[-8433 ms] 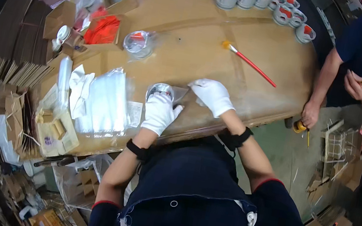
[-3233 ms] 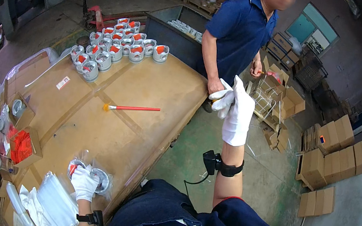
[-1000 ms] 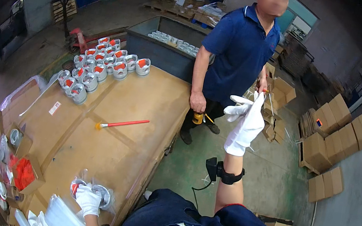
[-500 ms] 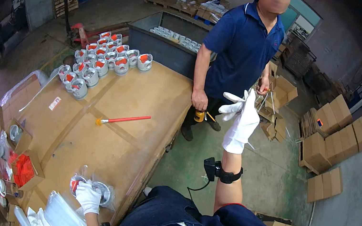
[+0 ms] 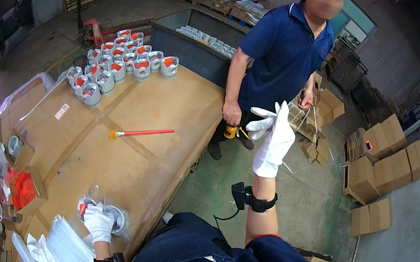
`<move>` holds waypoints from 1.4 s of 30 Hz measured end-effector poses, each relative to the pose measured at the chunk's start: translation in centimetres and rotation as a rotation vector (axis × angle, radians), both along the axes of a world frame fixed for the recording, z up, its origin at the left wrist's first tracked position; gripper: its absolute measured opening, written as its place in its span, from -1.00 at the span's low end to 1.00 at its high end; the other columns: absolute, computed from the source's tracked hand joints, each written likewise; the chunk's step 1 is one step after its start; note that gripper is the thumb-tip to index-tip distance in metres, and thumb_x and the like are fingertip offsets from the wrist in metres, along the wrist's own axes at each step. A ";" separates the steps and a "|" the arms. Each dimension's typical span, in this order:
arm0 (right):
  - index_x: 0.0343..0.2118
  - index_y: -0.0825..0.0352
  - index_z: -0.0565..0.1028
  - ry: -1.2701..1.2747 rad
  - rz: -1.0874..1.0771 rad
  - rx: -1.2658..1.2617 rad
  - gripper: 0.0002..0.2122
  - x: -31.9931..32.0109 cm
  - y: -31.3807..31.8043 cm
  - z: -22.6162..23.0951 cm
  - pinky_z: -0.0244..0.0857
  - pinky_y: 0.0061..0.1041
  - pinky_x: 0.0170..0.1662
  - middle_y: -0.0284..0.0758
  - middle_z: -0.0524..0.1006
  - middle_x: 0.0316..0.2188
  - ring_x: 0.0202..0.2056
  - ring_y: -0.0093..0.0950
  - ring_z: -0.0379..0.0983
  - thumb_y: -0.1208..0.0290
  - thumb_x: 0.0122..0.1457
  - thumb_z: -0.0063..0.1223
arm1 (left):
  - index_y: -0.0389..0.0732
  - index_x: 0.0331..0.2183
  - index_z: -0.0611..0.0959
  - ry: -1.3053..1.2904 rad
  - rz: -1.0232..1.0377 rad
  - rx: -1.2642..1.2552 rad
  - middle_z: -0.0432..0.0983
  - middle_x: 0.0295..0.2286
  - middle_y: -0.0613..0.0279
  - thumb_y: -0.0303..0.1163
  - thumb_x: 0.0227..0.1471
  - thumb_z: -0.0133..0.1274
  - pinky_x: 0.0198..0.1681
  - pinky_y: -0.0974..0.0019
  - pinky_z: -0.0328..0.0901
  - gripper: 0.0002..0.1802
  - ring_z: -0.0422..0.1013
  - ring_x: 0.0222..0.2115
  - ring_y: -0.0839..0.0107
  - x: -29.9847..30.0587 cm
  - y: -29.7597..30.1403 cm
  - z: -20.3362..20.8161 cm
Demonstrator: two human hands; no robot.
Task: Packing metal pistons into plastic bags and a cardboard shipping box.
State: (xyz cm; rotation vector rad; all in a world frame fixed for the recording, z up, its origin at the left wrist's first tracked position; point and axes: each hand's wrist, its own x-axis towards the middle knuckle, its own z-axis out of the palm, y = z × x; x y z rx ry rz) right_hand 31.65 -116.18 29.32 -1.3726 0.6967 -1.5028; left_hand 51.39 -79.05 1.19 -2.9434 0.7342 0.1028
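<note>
My left hand (image 5: pixel 99 223), in a white glove, is closed on a metal piston (image 5: pixel 82 209) in clear plastic near the table's front edge. Orange-red material shows in that piston, and a second round metal part (image 5: pixel 116 219) lies against the hand's right side, also in clear film. My fingertips are partly hidden by the piston and plastic. Raised off to the right, beyond the table edge, my white-gloved right hand (image 5: pixel 274 141) has its fingers stretched and apart, with nothing in it. A red-handled brush (image 5: pixel 143 133) with yellow bristles lies mid-table.
Several pistons (image 5: pixel 118 67) with orange-red inserts stand at the table's far left. Clear plastic bags (image 5: pixel 67 245) and a small box of red material (image 5: pixel 26 192) lie near left. A co-worker (image 5: pixel 284 60) stands past the table, holding a yellow object (image 5: pixel 230 132). Cartons (image 5: pixel 385 167) line the right.
The view has shifted slightly. Both hands keep nearly the same poses, the left on the piston and the right raised. The co-worker stays in place.
</note>
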 end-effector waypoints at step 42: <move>-0.39 0.48 0.54 0.072 0.199 0.220 -0.59 4.3 -0.9 -4.8 0.36 -0.42 -0.21 -0.13 0.51 -0.69 -0.56 -0.38 0.51 0.19 0.31 -0.22 | -0.16 -0.25 0.60 -0.101 -0.151 -0.034 0.40 -0.43 0.01 -0.04 -0.25 0.10 -0.39 0.15 0.32 -0.49 0.40 -0.44 0.14 -0.1 1.7 0.2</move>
